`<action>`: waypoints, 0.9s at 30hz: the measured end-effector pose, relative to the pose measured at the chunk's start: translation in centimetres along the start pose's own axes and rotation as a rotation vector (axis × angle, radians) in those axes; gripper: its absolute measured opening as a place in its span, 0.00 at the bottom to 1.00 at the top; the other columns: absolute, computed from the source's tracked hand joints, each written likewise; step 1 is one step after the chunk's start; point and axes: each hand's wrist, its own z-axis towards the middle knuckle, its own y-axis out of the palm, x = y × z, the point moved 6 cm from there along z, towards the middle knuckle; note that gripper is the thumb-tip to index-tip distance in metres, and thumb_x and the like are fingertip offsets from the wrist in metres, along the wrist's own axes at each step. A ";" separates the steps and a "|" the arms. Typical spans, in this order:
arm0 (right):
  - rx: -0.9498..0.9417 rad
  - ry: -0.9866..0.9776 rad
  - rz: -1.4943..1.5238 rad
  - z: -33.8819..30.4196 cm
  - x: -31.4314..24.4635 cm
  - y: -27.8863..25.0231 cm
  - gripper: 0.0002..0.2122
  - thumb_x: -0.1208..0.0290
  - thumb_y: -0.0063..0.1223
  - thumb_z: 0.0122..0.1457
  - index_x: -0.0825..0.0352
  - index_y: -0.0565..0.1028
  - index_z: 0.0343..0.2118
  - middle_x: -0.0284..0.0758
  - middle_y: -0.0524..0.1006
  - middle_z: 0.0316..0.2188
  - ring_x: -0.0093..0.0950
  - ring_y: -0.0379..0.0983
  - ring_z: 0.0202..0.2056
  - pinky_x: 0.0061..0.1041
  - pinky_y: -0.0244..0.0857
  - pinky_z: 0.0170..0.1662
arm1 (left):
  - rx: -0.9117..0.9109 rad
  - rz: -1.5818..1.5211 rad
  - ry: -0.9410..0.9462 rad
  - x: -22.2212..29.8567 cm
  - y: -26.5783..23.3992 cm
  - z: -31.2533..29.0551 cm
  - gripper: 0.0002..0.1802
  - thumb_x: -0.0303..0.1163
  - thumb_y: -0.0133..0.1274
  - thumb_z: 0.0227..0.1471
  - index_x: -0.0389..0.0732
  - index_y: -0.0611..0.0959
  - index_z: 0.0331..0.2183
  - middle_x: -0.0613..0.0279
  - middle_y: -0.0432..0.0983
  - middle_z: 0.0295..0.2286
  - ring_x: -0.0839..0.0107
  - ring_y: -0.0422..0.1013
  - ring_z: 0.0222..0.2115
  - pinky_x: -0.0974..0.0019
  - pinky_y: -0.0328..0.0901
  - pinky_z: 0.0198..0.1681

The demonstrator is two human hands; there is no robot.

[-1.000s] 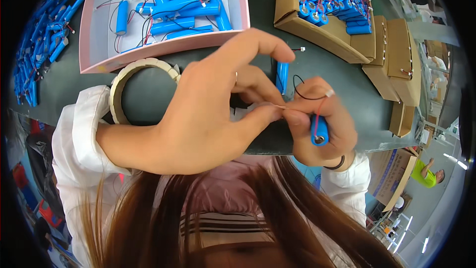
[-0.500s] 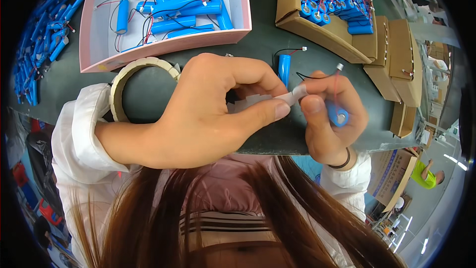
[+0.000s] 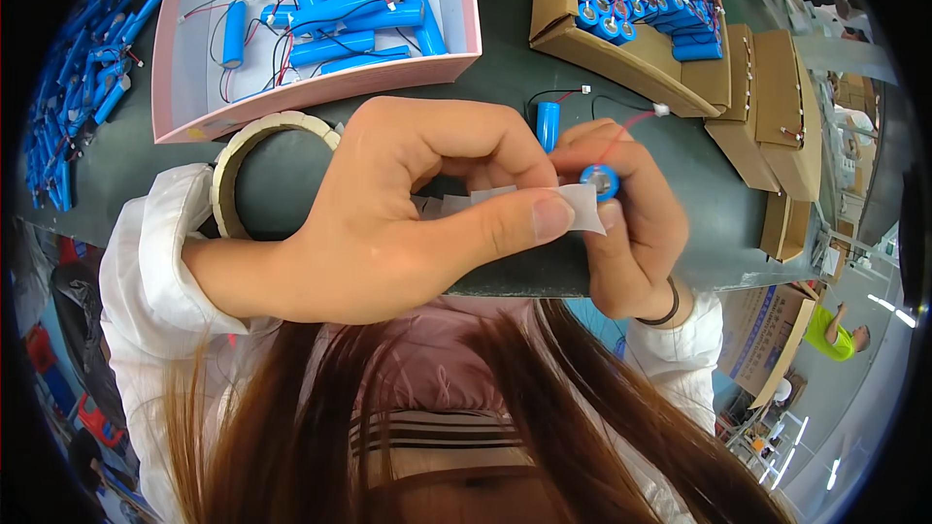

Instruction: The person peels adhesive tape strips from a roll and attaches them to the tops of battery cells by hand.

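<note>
Between the thumb and fingers of my left hand point(image 3: 417, 223) is a strip of whitish tape point(image 3: 581, 209), its free end sticking out past the thumb. More pale tape pieces show behind that thumb. My right hand point(image 3: 636, 218) is closed around a blue cylindrical battery point(image 3: 601, 181), with its round end facing me beside the tape. A red and a black wire run from it to a small white connector point(image 3: 661, 111). Whether tape and battery touch, I cannot tell. Just beyond my right fingers, another wired blue battery point(image 3: 549, 124) lies on the dark table.
A pink box point(image 3: 320, 102) of loose wired batteries stands at the back left, a heap of blue batteries point(image 3: 83, 87) left of it. A ring-shaped tape roll point(image 3: 231, 180) lies by my left wrist. Back right is a cardboard box point(image 3: 631, 63) packed with batteries, more cartons point(image 3: 782, 116) beyond.
My right hand has turned and brought the battery leftward and up, close to the tape. The tape's end, earlier by the right fingers, now juts free from my left hand.
</note>
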 end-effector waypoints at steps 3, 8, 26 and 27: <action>0.007 -0.040 0.002 0.2 -0.3 0.4 0.09 0.81 0.44 0.48 0.76 0.68 0.33 0.44 0.70 0.31 0.32 0.65 0.30 0.26 0.59 0.34 | 0.012 -0.056 -0.071 -0.3 0.0 0.0 0.05 0.26 0.50 0.47 0.34 0.74 0.27 0.63 0.71 0.23 0.81 0.65 0.25 0.77 0.59 0.29; 0.072 -0.066 -0.035 0.1 -0.3 0.6 0.11 0.86 0.48 0.41 0.77 0.69 0.32 0.44 0.72 0.29 0.36 0.68 0.32 0.30 0.61 0.36 | 0.019 -0.084 -0.148 -0.8 -0.2 0.1 0.07 0.28 0.50 0.48 0.34 0.73 0.27 0.64 0.70 0.21 0.82 0.64 0.23 0.79 0.58 0.26; 0.147 -0.171 -0.127 0.1 -0.7 0.5 0.12 0.85 0.55 0.37 0.75 0.73 0.30 0.40 0.74 0.27 0.34 0.71 0.29 0.26 0.64 0.33 | 0.068 -0.094 -0.167 -1.1 -0.2 0.1 0.08 0.30 0.51 0.47 0.34 0.73 0.24 0.62 0.72 0.22 0.82 0.65 0.22 0.80 0.59 0.25; 0.148 -0.178 -0.133 0.1 -0.7 0.5 0.13 0.85 0.55 0.37 0.75 0.73 0.30 0.40 0.74 0.27 0.34 0.71 0.29 0.26 0.64 0.33 | 0.068 -0.095 -0.167 -1.2 -0.2 0.1 0.08 0.30 0.51 0.47 0.34 0.73 0.24 0.62 0.72 0.22 0.82 0.65 0.22 0.80 0.59 0.25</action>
